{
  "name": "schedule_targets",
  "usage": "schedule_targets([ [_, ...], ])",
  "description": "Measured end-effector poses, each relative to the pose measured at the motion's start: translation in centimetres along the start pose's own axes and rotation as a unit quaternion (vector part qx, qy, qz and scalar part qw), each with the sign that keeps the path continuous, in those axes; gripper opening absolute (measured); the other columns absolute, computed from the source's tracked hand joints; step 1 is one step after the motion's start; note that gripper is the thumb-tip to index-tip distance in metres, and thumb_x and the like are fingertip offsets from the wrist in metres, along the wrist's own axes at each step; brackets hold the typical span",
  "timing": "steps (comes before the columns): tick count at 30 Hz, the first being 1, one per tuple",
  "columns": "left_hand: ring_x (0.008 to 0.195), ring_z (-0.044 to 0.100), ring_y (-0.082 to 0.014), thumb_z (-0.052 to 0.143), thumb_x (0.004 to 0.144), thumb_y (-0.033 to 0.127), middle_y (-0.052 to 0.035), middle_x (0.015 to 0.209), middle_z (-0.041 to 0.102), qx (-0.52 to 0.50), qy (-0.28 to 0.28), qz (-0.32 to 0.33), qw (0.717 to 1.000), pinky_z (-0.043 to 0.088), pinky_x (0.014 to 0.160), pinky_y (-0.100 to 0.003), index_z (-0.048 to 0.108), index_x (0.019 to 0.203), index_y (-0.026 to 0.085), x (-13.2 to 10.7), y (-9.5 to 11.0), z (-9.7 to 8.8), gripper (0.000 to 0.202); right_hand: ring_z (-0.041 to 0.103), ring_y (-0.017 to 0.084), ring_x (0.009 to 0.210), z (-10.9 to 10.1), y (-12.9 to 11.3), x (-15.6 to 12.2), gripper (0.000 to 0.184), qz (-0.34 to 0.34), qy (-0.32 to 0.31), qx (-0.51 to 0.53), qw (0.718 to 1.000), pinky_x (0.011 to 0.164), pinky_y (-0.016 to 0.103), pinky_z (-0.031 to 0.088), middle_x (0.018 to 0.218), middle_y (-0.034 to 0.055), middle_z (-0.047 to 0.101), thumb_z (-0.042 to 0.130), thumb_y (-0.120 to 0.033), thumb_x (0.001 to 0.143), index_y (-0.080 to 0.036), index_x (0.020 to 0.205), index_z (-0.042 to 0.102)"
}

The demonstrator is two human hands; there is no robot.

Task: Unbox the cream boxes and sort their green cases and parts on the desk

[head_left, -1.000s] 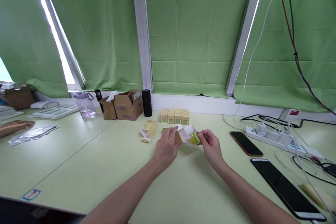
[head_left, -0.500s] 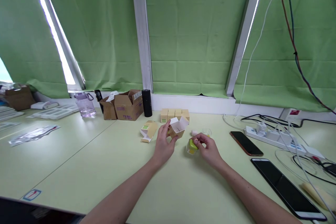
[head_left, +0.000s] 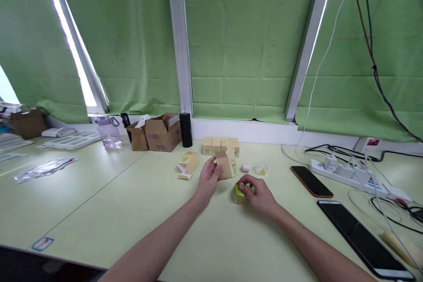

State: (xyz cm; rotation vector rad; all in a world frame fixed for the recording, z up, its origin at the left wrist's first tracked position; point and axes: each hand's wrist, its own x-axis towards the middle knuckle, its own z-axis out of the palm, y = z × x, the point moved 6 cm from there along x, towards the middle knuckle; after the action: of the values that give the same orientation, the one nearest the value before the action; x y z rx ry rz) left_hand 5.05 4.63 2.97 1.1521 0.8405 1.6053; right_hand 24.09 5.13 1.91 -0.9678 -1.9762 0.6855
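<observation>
Between the fingers and thumb of my left hand [head_left: 207, 180] is a small tan cardboard box [head_left: 225, 165], tilted, with a green label on one side. My right hand [head_left: 257, 191] pinches the green top of a small clear jar [head_left: 239, 194] that is at the table surface; whether it touches the table I cannot tell. Just beyond are a small pale pink cylinder [head_left: 245, 168] and a clear plastic piece [head_left: 261, 168] with a yellow spot. An opened tan carton [head_left: 188, 165] lies left of my left hand. Several matching small boxes [head_left: 216, 145] stand in a row behind.
Two phones [head_left: 311, 181] lie at the right, near a white power strip [head_left: 346, 176] and tangled cables. Along the back stand a black cylinder [head_left: 185, 130], a brown cardboard box [head_left: 162, 132] and a purple bottle [head_left: 109, 132]. Plastic packets [head_left: 46, 169] lie at the left.
The box in my left hand has turned, so its open flaps no longer face me and a tan side shows. My right hand has lowered the jar slightly towards me.
</observation>
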Motion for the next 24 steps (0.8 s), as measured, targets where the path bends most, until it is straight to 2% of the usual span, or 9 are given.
schedule_targets([
  [3,0.117,0.067,-0.0264,0.077,0.085,0.054,-0.0127,0.134,0.067,-0.046,0.006,-0.033,0.998,0.056,0.1,-0.043,0.056,0.134,0.022,-0.1,-0.6,-0.2,0.063,0.065,0.02,0.078,0.1,0.1,0.0,0.016,0.004,-0.009,-0.006,1.0,0.076,0.033,0.047,0.087,0.0008,0.077,0.057,-0.033,0.092,-0.025,0.089,0.072],
  [6,0.11,0.069,-0.0245,0.079,0.084,0.053,-0.0116,0.128,0.07,-0.08,0.005,-0.04,0.996,0.058,0.094,-0.04,0.061,0.128,0.021,-0.1,-0.6,-0.2,0.057,0.068,0.022,0.084,0.1,0.0,0.0,0.016,0.004,-0.009,-0.002,1.0,0.08,0.035,0.047,0.093,0.0013,0.077,0.059,-0.033,0.091,-0.026,0.096,0.072],
  [12,0.103,0.071,-0.0222,0.077,0.086,0.049,-0.0091,0.113,0.076,-0.106,-0.024,-0.047,0.993,0.056,0.091,-0.034,0.07,0.117,0.018,-0.3,-0.3,0.4,0.044,0.067,0.026,0.102,-1.1,-1.0,0.1,0.025,-0.013,0.061,0.039,0.997,0.086,0.039,0.048,0.109,0.0063,0.076,0.061,-0.041,0.092,-0.025,0.106,0.073],
  [18,0.108,0.071,-0.026,0.076,0.087,0.051,-0.0108,0.114,0.077,-0.086,-0.05,-0.058,0.993,0.054,0.095,-0.036,0.071,0.12,0.018,-0.9,-0.2,1.3,0.047,0.066,0.028,0.104,-1.4,-2.5,-0.1,0.04,-0.002,0.091,0.089,0.992,0.089,0.039,0.048,0.109,0.0081,0.076,0.062,-0.056,0.092,-0.026,0.116,0.073],
  [22,0.118,0.068,-0.0288,0.075,0.088,0.051,-0.0124,0.124,0.074,-0.047,-0.071,-0.051,0.995,0.052,0.097,-0.037,0.069,0.125,0.017,-1.2,-0.1,1.8,0.05,0.065,0.026,0.096,-0.9,-2.5,-0.1,0.045,0.017,0.084,0.098,0.992,0.082,0.036,0.048,0.103,0.0076,0.075,0.061,-0.061,0.09,-0.023,0.109,0.074],
  [24,0.117,0.068,-0.0289,0.074,0.088,0.053,-0.0124,0.125,0.074,-0.021,-0.071,-0.043,0.996,0.053,0.096,-0.037,0.066,0.127,0.018,-1.2,0.0,1.9,0.053,0.064,0.026,0.093,-0.8,-2.3,0.0,0.045,0.028,0.076,0.115,0.99,0.078,0.035,0.047,0.098,0.0072,0.074,0.061,-0.063,0.09,-0.022,0.104,0.074],
])
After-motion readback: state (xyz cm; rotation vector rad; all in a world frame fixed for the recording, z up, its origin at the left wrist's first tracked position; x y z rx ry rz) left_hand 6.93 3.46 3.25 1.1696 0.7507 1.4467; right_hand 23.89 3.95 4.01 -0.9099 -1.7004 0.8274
